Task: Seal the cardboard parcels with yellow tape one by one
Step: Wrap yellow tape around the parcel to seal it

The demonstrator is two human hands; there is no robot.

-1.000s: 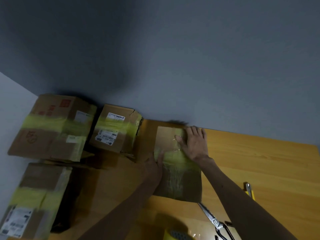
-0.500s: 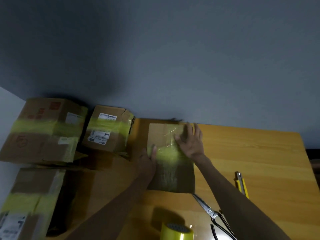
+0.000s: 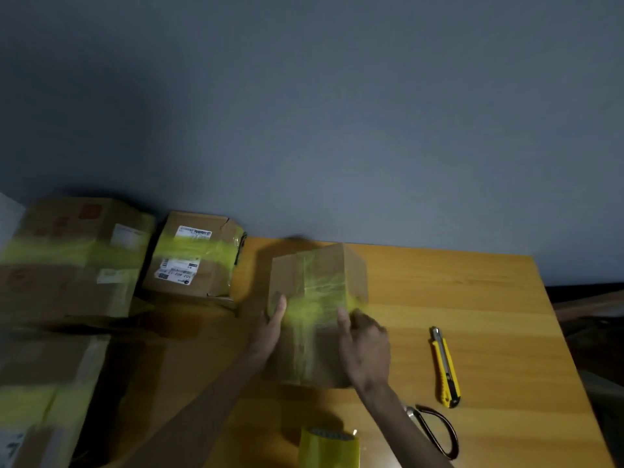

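Head view: a small brown cardboard parcel [image 3: 317, 298] stands in the centre of the frame, on a light wooden table [image 3: 472, 298], close to the grey wall [image 3: 337, 113]. A band of yellow tape [image 3: 314, 309] crosses its face, blurred by motion.

The left hand [image 3: 270, 329] is at the left edge of the parcel. Its thumb lies straight on the front face. The other fingers are hidden behind the side, so I cannot tell how they lie. The right hand [image 3: 366, 346] grips the right edge, with the thumb on the front face and the fingers curled round the side, a little blurred.

At the bottom centre stands a roll of yellow tape [image 3: 329, 445], near the right forearm. Right of the parcel, apart from it, lies a yellow utility knife [image 3: 445, 366]. Below the knife are scissors with dark handles [image 3: 435, 430].

At the left of the frame are three more cardboard boxes, each with a yellow tape band:
- a large box [image 3: 74, 258] in the upper left;
- a smaller box with white labels [image 3: 196, 255] just beside it;
- a third box [image 3: 44, 400] in the lower left.
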